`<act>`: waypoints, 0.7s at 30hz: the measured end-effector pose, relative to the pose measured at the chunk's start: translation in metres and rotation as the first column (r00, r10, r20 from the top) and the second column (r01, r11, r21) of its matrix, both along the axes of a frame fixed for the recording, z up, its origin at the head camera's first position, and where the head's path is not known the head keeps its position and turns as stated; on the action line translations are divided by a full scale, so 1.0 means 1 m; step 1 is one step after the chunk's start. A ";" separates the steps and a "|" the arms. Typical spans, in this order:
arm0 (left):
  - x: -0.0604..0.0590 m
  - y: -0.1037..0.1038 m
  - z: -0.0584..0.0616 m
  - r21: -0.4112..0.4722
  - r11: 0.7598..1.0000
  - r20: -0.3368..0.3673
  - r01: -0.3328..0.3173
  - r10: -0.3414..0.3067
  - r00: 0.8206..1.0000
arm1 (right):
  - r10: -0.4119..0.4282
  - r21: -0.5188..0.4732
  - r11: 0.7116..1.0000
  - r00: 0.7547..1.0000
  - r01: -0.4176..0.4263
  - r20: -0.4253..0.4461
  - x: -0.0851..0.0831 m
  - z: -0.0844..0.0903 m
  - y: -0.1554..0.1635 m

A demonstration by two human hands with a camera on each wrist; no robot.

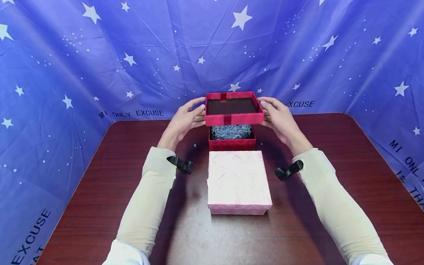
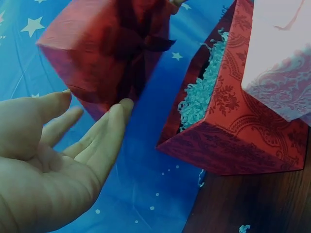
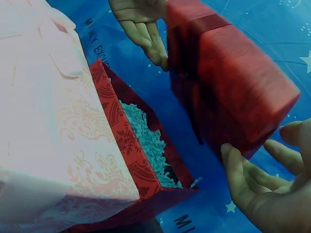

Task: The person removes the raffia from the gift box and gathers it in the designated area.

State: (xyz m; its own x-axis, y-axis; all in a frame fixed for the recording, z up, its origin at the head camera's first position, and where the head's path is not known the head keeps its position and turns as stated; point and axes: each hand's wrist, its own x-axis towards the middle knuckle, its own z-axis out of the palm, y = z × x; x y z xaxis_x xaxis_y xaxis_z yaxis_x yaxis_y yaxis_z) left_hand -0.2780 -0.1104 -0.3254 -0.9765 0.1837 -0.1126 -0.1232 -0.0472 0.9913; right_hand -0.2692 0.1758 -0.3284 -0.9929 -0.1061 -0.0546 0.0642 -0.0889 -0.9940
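Note:
In the head view a red box lid (image 1: 243,119) is raised and tilted, its dark inside facing me and a dark red ribbon across it. My left hand (image 1: 183,122) holds its left side and my right hand (image 1: 281,119) its right side, fingertips at the edges. Both wrist views show the lid's outer face with a ribbon bow (image 2: 153,44). Just below and behind the lid stands the open red patterned box (image 1: 233,145), filled with blue-green shredded paper (image 3: 146,143). Nearer to me is a closed pale pink box (image 1: 239,183) with a floral pattern.
Everything stands on a dark reddish-brown table (image 1: 121,191). Behind it and at both sides hangs a blue cloth (image 1: 148,43) with white stars and lettering. Small bits of shredded paper (image 2: 244,228) lie on the table beside the red box.

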 end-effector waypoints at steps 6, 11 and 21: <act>0.000 0.003 0.000 -0.039 0.999 0.052 -0.025 0.027 0.998 | 0.005 0.028 1.000 1.000 -0.005 0.012 0.001 -0.001 -0.002; -0.001 0.000 0.001 -0.048 0.998 0.067 -0.031 0.035 0.997 | 0.024 0.051 0.998 0.999 -0.025 0.022 0.001 0.000 -0.003; -0.004 -0.012 0.003 -0.076 0.997 0.070 -0.033 0.039 0.997 | 0.041 0.055 0.998 0.999 -0.042 0.030 -0.003 0.003 -0.014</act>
State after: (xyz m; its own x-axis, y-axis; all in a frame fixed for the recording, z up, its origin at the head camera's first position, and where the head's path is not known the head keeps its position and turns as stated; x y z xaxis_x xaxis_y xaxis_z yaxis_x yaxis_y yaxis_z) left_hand -0.2818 -0.1221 -0.3222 -0.9714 0.1371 -0.1941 -0.1931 0.0210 0.9810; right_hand -0.2719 0.1622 -0.3258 -0.9856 -0.1432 -0.0903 0.0955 -0.0297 -0.9950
